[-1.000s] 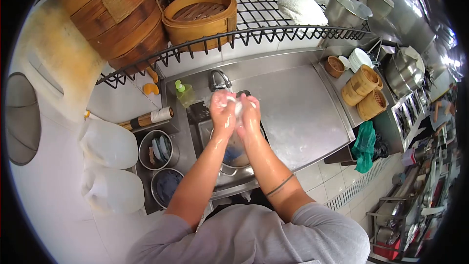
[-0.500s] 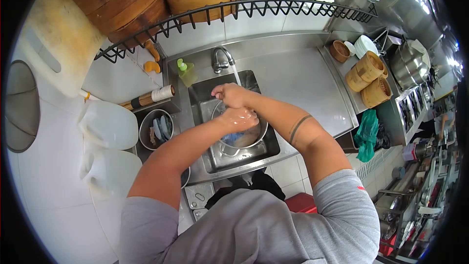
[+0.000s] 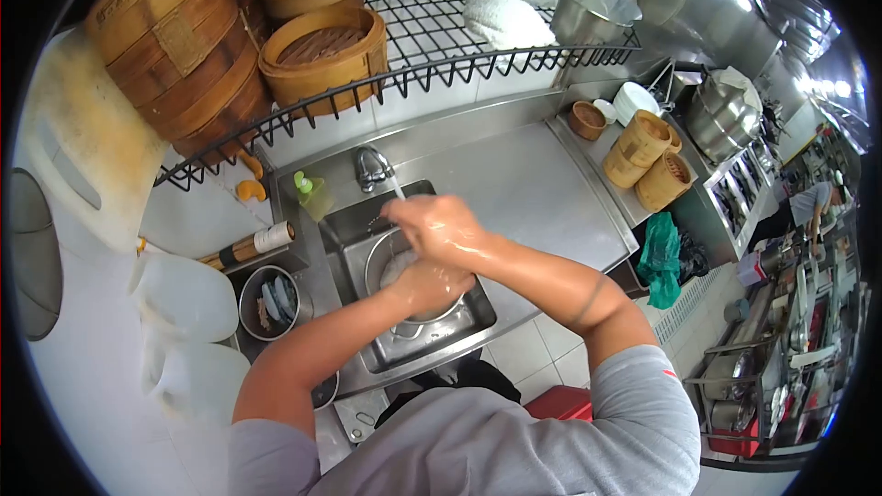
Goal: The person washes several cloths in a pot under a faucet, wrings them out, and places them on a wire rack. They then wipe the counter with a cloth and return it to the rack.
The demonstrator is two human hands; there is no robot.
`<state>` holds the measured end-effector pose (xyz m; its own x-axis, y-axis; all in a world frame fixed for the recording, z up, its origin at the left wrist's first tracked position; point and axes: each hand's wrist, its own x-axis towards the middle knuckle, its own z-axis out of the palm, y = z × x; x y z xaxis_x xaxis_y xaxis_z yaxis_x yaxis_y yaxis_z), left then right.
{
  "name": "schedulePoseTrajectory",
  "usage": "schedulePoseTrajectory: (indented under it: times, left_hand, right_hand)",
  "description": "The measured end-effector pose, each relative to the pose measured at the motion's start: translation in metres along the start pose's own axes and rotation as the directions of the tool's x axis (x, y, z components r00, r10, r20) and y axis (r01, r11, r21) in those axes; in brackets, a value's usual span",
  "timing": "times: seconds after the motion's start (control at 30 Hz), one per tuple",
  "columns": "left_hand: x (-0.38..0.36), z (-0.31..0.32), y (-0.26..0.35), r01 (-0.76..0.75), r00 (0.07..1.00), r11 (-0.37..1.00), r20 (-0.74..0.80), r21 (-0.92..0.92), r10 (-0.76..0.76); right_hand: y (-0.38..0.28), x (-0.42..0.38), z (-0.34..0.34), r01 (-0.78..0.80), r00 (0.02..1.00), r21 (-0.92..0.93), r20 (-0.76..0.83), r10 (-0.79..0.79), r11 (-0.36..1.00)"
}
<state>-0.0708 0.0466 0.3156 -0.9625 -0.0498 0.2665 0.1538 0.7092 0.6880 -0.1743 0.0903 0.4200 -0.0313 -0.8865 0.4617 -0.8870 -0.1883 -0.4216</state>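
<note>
Both of my hands are wet and held over a round metal pot (image 3: 369, 268) in the steel sink (image 3: 485, 314). My right hand (image 3: 434, 223) is on top, slightly blurred, its fingers curled in by the water stream. Just below it, my left hand (image 3: 428, 287) lies against the right wrist, and its fingertips are hidden. Water runs from the curved faucet (image 3: 372, 170) behind the hands. The pot's contents look pale and are mostly covered by my hands.
A green-topped soap bottle (image 3: 310, 195) stands beside the faucet. Left of the sink is a metal container (image 3: 246, 308) holding several items. Bamboo steamers (image 3: 322, 60) sit on a black wire rack (image 3: 413, 73) overhead. More steamers (image 3: 636, 149) stand at right, above a green plastic bag (image 3: 659, 253).
My view has shifted, so the sink appears lower and further left. My left hand has slid lower against the right wrist, and the right hand has turned near the water.
</note>
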Motion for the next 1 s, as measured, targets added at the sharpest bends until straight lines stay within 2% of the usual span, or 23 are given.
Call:
schedulePoseTrajectory:
  times: [0.03,0.07,0.1,0.17,0.2,0.23,0.27,0.33,0.4,0.47,0.53,0.57,0.6,0.63,0.67,0.7,0.73,0.77,0.8,0.83,0.9,0.93,1.0]
  left_hand:
    - [-0.011,-0.010,0.008,-0.240,0.969,0.922,0.023,0.304,0.245]
    - [-0.021,-0.016,0.009,-0.436,0.882,0.700,0.116,0.565,0.456]
    - [-0.030,-0.011,0.000,-0.442,0.879,0.699,0.113,0.562,0.464]
    - [-0.044,0.008,-0.032,-0.291,0.954,0.838,0.079,0.461,0.288]
    - [-0.047,0.012,-0.047,-0.292,0.954,0.843,0.081,0.451,0.288]
    - [-0.051,0.015,-0.061,-0.159,0.977,0.883,0.200,0.442,0.076]
    - [-0.055,0.022,-0.074,-0.014,0.938,0.894,0.316,0.448,-0.143]
    - [-0.053,0.036,-0.104,0.096,0.842,0.855,0.417,0.510,-0.344]
    - [-0.054,0.061,-0.150,0.157,0.745,0.813,0.474,0.560,-0.470]
    - [-0.066,0.091,-0.194,0.239,0.713,0.798,0.458,0.554,-0.531]
    - [-0.072,0.112,-0.221,0.318,0.692,0.778,0.428,0.542,-0.581]
    - [-0.074,0.118,-0.230,0.358,0.647,0.745,0.426,0.562,-0.632]
    - [-0.077,0.124,-0.240,0.394,0.600,0.709,0.421,0.585,-0.680]
    - [-0.087,0.130,-0.246,0.386,0.593,0.708,0.429,0.591,-0.681]
    - [-0.098,0.137,-0.252,0.366,0.651,0.661,0.327,0.655,-0.685]
    - [-0.103,0.143,-0.259,0.350,0.705,0.608,0.227,0.712,-0.672]
    - [-0.099,0.156,-0.281,0.338,0.704,0.610,0.237,0.717,-0.669]
    - [-0.098,0.178,-0.311,0.291,0.417,0.621,0.488,0.728,-0.767]
    - [-0.101,0.190,-0.324,0.249,0.057,0.641,0.650,0.726,-0.758]
    - [-0.098,0.182,-0.309,0.243,0.044,0.640,0.650,0.729,-0.758]
    - [-0.077,0.144,-0.246,0.260,0.308,0.820,0.762,0.509,-0.570]
    - [-0.075,0.129,-0.225,0.256,0.296,0.818,0.764,0.515,-0.574]
    - [-0.068,0.097,-0.190,0.468,0.624,0.840,0.570,0.274,-0.534]
  right_hand:
    - [-0.013,0.005,-0.034,0.104,0.970,-0.076,-0.214,-0.118,0.992]
    - [-0.027,0.011,-0.074,0.190,0.881,-0.172,-0.405,-0.245,0.967]
    - [-0.042,0.016,-0.122,0.118,0.868,-0.341,-0.420,-0.264,0.933]
    - [-0.054,0.037,-0.189,0.019,0.734,-0.407,-0.615,-0.289,0.913]
    - [-0.061,0.053,-0.218,-0.082,0.747,-0.457,-0.616,-0.249,0.886]
    - [-0.081,0.069,-0.264,-0.171,0.873,-0.347,-0.487,-0.021,0.922]
    - [-0.086,0.086,-0.295,-0.280,0.932,-0.246,-0.302,0.201,0.928]
    - [-0.044,0.128,-0.275,-0.455,0.841,-0.492,-0.513,0.175,0.743]
    - [0.001,0.138,-0.259,-0.367,0.844,-0.622,-0.535,-0.033,0.692]
    - [0.009,0.128,-0.256,-0.228,0.829,-0.537,-0.545,-0.128,0.812]
    - [0.018,0.106,-0.238,-0.015,0.695,-0.488,-0.633,-0.342,0.872]
    - [0.043,0.092,-0.227,0.078,0.551,-0.522,-0.687,-0.473,0.849]
    - [0.031,0.068,-0.202,0.254,0.472,-0.361,-0.764,-0.441,0.897]
    - [0.042,0.039,-0.180,0.208,0.434,-0.342,-0.808,-0.400,0.916]
    - [0.046,0.017,-0.156,0.373,0.438,-0.226,-0.812,-0.386,0.900]
    - [0.056,-0.011,-0.137,0.360,0.515,-0.207,-0.769,-0.378,0.910]
    - [0.070,-0.031,-0.111,0.308,0.530,-0.153,-0.792,-0.303,0.939]
    - [0.080,-0.054,-0.092,0.151,0.641,-0.147,-0.738,-0.210,0.977]
    - [0.083,-0.070,-0.068,0.008,0.692,-0.004,-0.722,-0.008,1.000]
    - [0.090,-0.091,-0.051,-0.089,0.773,0.019,-0.630,0.081,0.996]
    - [0.096,-0.129,-0.024,-0.234,0.847,0.094,-0.468,0.251,0.968]
    - [0.092,-0.147,-0.013,-0.290,0.854,0.159,-0.402,0.330,0.944]
    - [0.086,-0.180,0.003,-0.325,0.857,0.242,-0.333,0.393,0.914]
